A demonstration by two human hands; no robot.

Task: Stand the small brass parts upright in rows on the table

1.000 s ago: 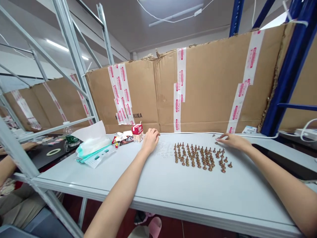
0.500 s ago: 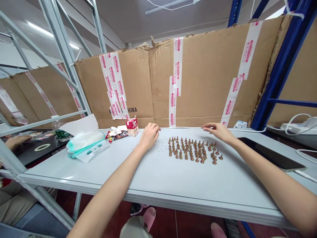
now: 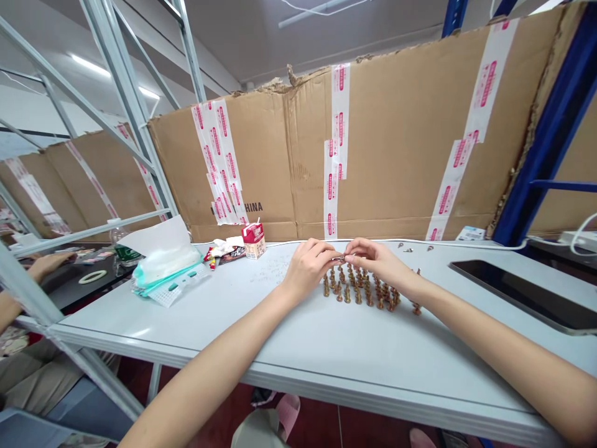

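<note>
**Lane in front of the studs, cardboard behind**

The left hand [image 3: 308, 269] and right hand [image 3: 375, 261] meet above the studs [image 3: 359, 289]. A hand could pass along the table [image 3: 373, 367] between the studs and its near edge. The cardboard wall [image 3: 405, 143] blocks the far side. Leftward, the wipes [image 3: 168, 274], wrappers [image 3: 224, 253] and carton [image 3: 254, 241] obstruct; rightward, the tablet [image 3: 527, 295] lies flat.
</note>
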